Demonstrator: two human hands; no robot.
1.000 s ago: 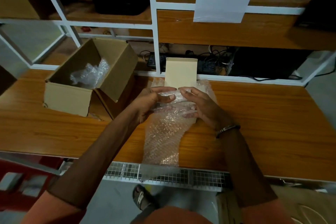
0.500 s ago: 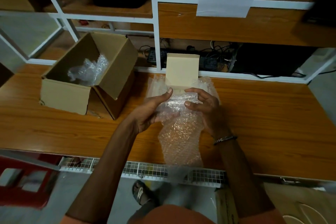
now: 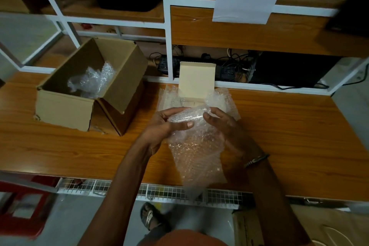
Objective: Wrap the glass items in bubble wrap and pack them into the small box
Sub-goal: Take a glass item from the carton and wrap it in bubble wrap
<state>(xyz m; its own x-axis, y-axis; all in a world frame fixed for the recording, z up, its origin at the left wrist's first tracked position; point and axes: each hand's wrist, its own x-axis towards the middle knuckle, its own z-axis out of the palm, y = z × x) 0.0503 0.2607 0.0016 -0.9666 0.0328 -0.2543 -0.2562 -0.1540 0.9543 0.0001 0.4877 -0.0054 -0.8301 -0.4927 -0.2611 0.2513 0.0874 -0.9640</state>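
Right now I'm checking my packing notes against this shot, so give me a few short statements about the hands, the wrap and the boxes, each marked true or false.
1. Both hands hold the bubble wrap above the table. True: the left hand and the right hand grip its rolled upper part.
2. The brown cardboard box is closed. False: it stands open, with a wad of wrap inside.
3. The small pale box lies beyond the hands. True.
4. The loose end of the wrap hangs towards the person. True.
5. The brown box sits on the person's right. False: it sits on the left.
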